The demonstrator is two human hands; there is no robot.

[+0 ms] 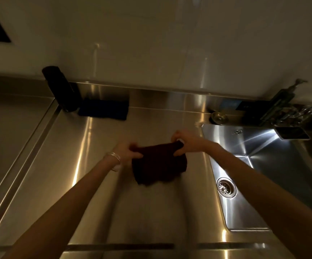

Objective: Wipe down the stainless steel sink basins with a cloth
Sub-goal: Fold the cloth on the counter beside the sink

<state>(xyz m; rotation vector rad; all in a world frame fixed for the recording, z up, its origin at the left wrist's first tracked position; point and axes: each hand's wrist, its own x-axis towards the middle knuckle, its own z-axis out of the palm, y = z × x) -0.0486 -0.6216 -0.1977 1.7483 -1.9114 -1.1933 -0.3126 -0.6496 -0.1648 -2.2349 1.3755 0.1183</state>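
Bench [95, 184]: stainless steel, fills most of the view, with a wall behind.
Sink basin [263, 152]: sunk into the bench at the right, brightly lit. Only this one basin shows, cut by the frame edge.
Cloth [159, 165]: dark, stretched between both hands over the bench, left of the basin and not in it. Top edge is taut, the rest hangs loose. Cannot tell if the lower edge touches the bench.
Step in hand: looks like spreading or folding the cloth before wiping; wiping not begun, by my read.
How to do it well: fold to a flat pad, so a broad face meets the steel. Carry it right, over the rim. Wipe walls first, then floor, working toward the drain [226, 187]. Press evenly and go into the corners.
Dark blue pad [103, 109]: flat at the back of the bench, well apart from the hands.
Dark bottle [58, 86]: upright, just left of the pad.
Pump dispenser [282, 101]: behind the basin, blurred.
Left hand [125, 152]: grip clamped on the cloth's left top corner, fingers curled round it; motion-blurred. Bracelets [114, 156] on the wrist.
Right hand [185, 143]: grip pinched tight on the right top corner, thumb and fingers together on the fabric.
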